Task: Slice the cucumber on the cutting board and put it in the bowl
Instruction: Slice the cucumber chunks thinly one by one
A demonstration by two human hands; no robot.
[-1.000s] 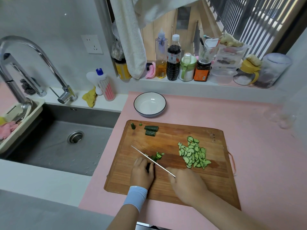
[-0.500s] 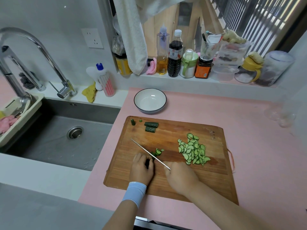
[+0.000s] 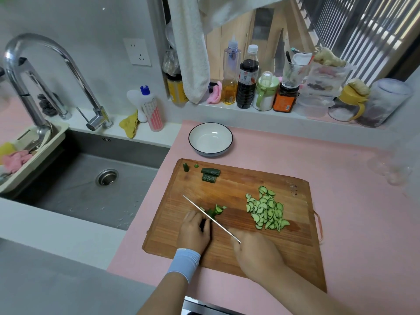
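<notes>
- Nearest us, both forearms reach in from the lower edge over the pink surface (image 3: 341,178). The left one wears a pale blue wristband (image 3: 184,261).
- The right hand (image 3: 254,253) lies low over the near part of the cutting board (image 3: 238,185), its fingers curled round the handle of the knife (image 3: 211,219). The hand hides the handle, so we see only the thin blade running up and to the left.
- The left hand (image 3: 194,233) sits knuckles up just left of the blade, fingers bent down and holding the cucumber (image 3: 213,211) on the board. The blade crosses that piece right beside the fingers.
- Further right on the board lies a pile of slices (image 3: 267,211), well apart from both hands.
- At the board's far left corner we see two dark green chunks (image 3: 211,171) side by side, with small end bits (image 3: 186,167) near them.
- Just beyond the board stands the bowl (image 3: 211,137), white with a dark rim.
- To the left is the sink (image 3: 91,178) with its tall faucet (image 3: 45,55).
- Farthest back, bottles (image 3: 246,78) line the ledge, and a towel (image 3: 191,53) hangs down beside them.
</notes>
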